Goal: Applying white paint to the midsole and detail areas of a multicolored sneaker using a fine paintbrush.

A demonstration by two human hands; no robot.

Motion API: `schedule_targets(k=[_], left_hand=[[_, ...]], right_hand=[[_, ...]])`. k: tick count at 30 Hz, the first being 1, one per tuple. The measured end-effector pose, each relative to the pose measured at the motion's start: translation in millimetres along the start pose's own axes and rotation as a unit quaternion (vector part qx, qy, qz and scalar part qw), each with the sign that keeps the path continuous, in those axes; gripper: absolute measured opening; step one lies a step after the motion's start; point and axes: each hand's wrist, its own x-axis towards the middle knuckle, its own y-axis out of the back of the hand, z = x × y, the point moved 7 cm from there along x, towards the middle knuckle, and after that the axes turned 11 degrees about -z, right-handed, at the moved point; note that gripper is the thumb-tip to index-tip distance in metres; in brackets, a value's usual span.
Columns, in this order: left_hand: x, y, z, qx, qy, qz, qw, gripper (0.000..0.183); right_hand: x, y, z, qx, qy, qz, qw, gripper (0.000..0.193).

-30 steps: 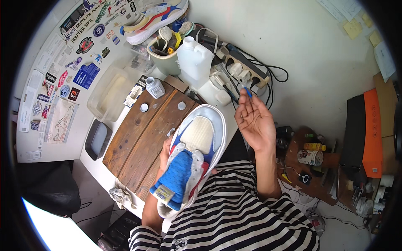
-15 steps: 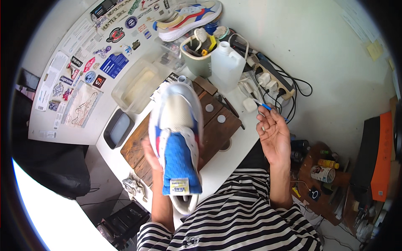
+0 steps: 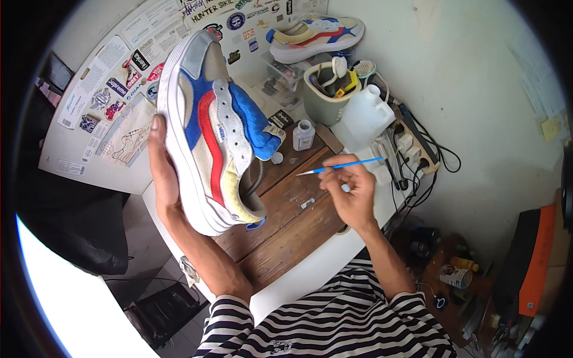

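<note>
A sneaker (image 3: 200, 140) in cream, blue, red and white, without laces, stands on end, its toe up and its side toward me. My left hand (image 3: 164, 179) grips it along the white sole; some of the fingers are hidden behind it. My right hand (image 3: 353, 194) pinches a thin blue paintbrush (image 3: 352, 164), its tip pointing left toward the shoe but apart from it. By the curled fingers shows a small round white thing (image 3: 345, 188). Beyond, a small open bottle (image 3: 304, 136) stands on the wooden board (image 3: 280, 230), near a white disc (image 3: 277, 158).
A second sneaker (image 3: 316, 40) rests at the back. Before it stand a tub of brushes (image 3: 325, 104) and a translucent jug (image 3: 364, 119). A power strip (image 3: 427, 158) with tangled cables runs along the right. Stickers cover the back-left panel (image 3: 89, 77).
The shoe has turned from its tongue facing me to its side, and moved up and left. My right hand with the brush has come in leftward over the board.
</note>
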Motion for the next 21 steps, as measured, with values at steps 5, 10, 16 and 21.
schedule_targets(k=[5,10,16,21], left_hand=[[6,7,-2,-0.007,0.028,0.021,0.999,0.085],[3,11,-4,-0.049,0.055,0.047,0.996,0.081],[12,16,-4,-0.078,0.024,0.015,0.997,0.080],[16,7,-4,-0.077,0.018,0.008,0.997,0.080]], right_hand=[[30,-37,21,-0.126,0.024,-0.045,0.991,0.015],[47,-55,30,-0.190,0.001,-0.080,0.978,0.013],[56,-62,37,-0.202,0.000,-0.082,0.976,0.011],[57,-61,43,-0.207,0.000,-0.080,0.975,0.011]])
